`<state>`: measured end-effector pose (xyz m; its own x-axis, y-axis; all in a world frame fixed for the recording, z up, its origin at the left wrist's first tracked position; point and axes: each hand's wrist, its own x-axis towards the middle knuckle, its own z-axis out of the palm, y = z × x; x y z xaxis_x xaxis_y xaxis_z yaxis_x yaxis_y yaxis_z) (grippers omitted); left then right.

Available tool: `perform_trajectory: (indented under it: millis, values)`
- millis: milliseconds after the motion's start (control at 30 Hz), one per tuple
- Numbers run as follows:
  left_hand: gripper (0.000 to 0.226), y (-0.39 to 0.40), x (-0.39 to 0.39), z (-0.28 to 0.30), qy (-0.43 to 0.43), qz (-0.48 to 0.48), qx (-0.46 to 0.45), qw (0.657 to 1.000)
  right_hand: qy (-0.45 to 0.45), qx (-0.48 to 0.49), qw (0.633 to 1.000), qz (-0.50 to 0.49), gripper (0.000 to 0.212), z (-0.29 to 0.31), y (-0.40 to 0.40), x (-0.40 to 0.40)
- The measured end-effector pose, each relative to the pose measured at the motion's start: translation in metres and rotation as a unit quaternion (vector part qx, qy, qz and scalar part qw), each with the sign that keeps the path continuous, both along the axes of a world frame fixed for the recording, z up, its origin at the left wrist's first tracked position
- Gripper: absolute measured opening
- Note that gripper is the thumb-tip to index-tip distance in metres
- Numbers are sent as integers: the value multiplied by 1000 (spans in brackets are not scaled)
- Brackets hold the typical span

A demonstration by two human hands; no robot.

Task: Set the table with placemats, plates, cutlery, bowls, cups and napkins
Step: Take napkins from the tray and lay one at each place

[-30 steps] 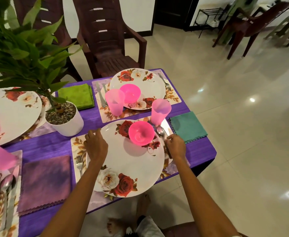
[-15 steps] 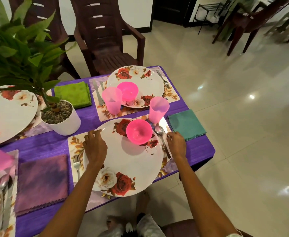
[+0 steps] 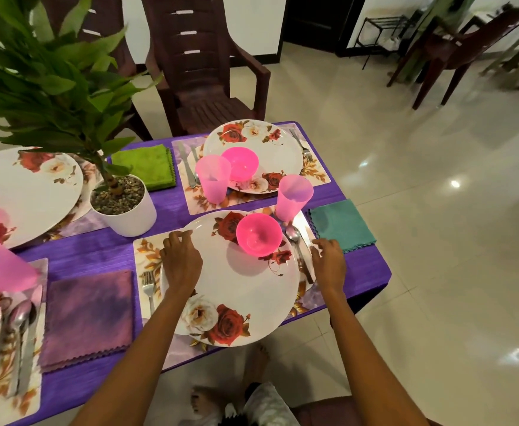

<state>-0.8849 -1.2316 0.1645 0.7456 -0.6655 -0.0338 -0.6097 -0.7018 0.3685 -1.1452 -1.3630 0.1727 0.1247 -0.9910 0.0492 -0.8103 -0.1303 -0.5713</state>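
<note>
A white rose-patterned plate (image 3: 245,290) lies on a floral placemat (image 3: 147,250) at the table's near right corner. It carries a pink bowl (image 3: 258,233). My left hand (image 3: 181,259) rests on the plate's left rim, thumb and fingers curled on the edge. My right hand (image 3: 329,262) hovers at the plate's right side over the spoon (image 3: 293,235) and knife, fingers apart. A pink cup (image 3: 293,196) stands behind the spoon, and a teal napkin (image 3: 341,224) lies to its right. A fork (image 3: 149,287) lies left of the plate.
Another set place with a plate (image 3: 279,155), bowl and cup lies beyond, in front of a brown chair (image 3: 202,72). A potted plant (image 3: 132,216) stands mid-table. A purple napkin (image 3: 89,315) and further settings lie left. The table's edge (image 3: 372,272) is just right of the teal napkin.
My right hand has shifted slightly right, away from the plate's edge, with its fingers spreading. My left hand has stayed on the plate's left rim.
</note>
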Motion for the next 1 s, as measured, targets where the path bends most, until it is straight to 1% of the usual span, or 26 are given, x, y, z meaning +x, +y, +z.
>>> perform_trajectory:
  millis: [67,133,233,300,367,467,567,667,700,800,833,867,900,967,1000]
  values:
    - [39,6,-2,2,1,-3,-41,999,-62,-66,996,-12,16,19,8,18]
    - [36,14,-5,5,-9,-10,-102,995,-126,-122,984,21,13,40,21,48]
    - [35,43,6,19,-25,19,-175,984,-206,-139,953,171,17,64,64,122]
    - [31,64,20,27,-33,33,-188,981,-221,-108,931,271,17,66,99,168]
    - [28,92,38,31,-48,62,-185,980,-218,-40,911,348,20,60,134,209]
    - [33,136,66,36,-52,116,-215,968,-210,31,877,432,30,43,177,257]
    - [38,177,91,42,-62,203,-227,951,-191,118,841,492,23,38,211,297]
    - [31,215,117,43,-92,264,-225,933,-154,171,827,512,19,33,239,329]
    - [27,226,126,45,-94,272,-218,932,-138,180,828,512,20,34,246,338]
    - [20,247,149,55,-95,277,-187,938,-122,183,845,487,20,31,254,361]
    - [24,258,161,54,-106,279,-184,937,-109,178,848,487,20,29,260,368]
    - [28,270,172,56,-99,289,-185,934,-101,182,850,483,19,24,266,376]
    - [32,272,175,56,-85,292,-193,933,-94,184,854,477,19,22,263,372]
    - [34,307,212,46,-46,297,-214,929,-112,192,871,437,18,9,290,391]
    - [33,310,216,44,-51,295,-230,926,-121,194,880,416,17,7,290,389]
